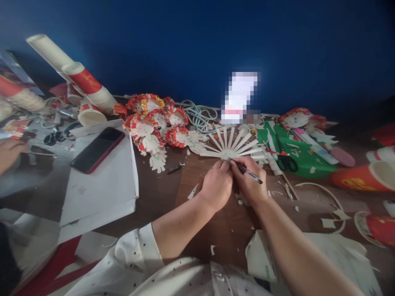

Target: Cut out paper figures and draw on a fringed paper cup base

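A white paper piece (226,142), cut into strips that fan outward, lies flat on the brown table before me. My left hand (217,183) is closed at its near edge, its fingertips pressed on the paper. In my right hand (251,179) is a pen (253,176), tilted with its upper end toward the lower right. The pen's tip is close to the paper's round centre and mostly hidden by my fingers. Both hands nearly touch each other.
Red-rimmed paper flowers (154,123) are heaped at the left back. A phone (97,151) rests on white sheets (98,197). Black-handled scissors (286,162) lie on green material (314,168). Paper cups (89,86) lean in stacks. A co-worker's hand (10,152) shows at far left.
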The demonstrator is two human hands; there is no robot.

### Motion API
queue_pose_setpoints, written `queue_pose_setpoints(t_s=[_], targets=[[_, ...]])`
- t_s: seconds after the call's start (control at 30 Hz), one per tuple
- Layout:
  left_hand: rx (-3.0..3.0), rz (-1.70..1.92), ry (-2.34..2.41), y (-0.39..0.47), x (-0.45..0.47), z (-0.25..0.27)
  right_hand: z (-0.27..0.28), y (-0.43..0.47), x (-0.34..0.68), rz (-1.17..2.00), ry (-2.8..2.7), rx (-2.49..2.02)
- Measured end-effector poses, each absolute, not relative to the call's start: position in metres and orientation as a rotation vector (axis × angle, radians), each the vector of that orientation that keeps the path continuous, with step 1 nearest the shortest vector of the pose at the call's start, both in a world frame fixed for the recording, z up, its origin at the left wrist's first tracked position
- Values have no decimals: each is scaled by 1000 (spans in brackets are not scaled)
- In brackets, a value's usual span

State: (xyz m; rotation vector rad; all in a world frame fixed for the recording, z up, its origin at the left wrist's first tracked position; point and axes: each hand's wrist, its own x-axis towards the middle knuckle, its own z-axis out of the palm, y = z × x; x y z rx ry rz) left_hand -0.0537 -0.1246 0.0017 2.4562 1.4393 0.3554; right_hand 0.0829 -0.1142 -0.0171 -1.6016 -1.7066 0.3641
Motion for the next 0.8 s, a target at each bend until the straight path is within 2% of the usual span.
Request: queue_pose_setpoints(t_s=[0.8], targets=[[2479, 352, 1446, -124, -54, 1, -17, -114, 83, 343, -1739, -1590]])
